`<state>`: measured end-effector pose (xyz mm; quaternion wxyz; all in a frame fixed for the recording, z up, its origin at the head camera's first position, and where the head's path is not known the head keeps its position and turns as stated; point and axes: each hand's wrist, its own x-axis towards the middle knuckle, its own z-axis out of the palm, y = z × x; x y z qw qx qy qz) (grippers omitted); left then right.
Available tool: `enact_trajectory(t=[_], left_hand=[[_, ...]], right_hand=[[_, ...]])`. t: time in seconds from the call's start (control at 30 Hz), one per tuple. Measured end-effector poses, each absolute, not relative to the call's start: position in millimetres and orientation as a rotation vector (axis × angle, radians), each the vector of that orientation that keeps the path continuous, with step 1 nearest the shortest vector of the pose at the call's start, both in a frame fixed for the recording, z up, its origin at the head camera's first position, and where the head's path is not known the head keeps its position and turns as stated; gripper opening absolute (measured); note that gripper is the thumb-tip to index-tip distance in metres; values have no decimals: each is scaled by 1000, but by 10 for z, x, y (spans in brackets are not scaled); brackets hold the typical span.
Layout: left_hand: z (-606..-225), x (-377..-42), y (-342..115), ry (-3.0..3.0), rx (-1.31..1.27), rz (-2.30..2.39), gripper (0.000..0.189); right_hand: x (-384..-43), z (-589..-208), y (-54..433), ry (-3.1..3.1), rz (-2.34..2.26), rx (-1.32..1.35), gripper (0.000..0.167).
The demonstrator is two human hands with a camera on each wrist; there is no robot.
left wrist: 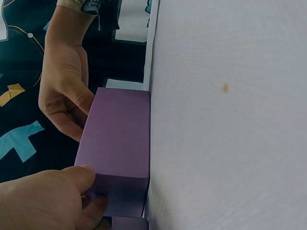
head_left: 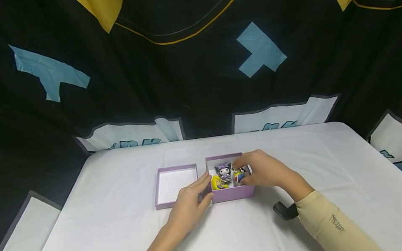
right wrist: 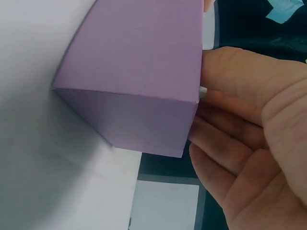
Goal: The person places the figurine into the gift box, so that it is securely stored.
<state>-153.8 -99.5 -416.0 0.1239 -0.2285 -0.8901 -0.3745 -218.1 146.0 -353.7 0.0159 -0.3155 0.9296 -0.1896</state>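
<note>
A purple box (head_left: 233, 193) stands on the table with several small figurines inside. Among them are a dark-hooded figurine with a white face (head_left: 224, 173) and a yellow-haired figurine (head_left: 217, 182) lying at the front left. My right hand (head_left: 268, 170) reaches over the box's right side, thumb and fingers round a blue, yellow and red figurine (head_left: 238, 176). In the right wrist view the box wall (right wrist: 129, 48) hides that figurine almost wholly. My left hand (head_left: 188, 201) touches the box's left side; in the left wrist view its thumb (left wrist: 85, 176) lies at the top front corner.
Left of the box lies a shallow purple lid (head_left: 176, 184), white inside face up. A white cloth covers the table (head_left: 125, 186). Behind it hangs a dark patterned curtain (head_left: 180, 81). Black wrist straps show at both sleeves.
</note>
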Motion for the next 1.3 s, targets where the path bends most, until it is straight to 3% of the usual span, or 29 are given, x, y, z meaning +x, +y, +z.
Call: enact_trajectory(t=[0.8,1.07,1.3], left_hand=[[-4122,-1526,-988,-2587,-671,-1101,50],[-4115,-1520,-982,-2597,-672,-1091,50],[-4100,-1538,-1075,-2471,-566,-1160,43]], right_hand=[[-2365,-3471,1206,2779,-121,-886,19],[-2191,-3362,1228,2914,-340,-968,34],[-1821,-3421,942,3009,-874,-1165,46]])
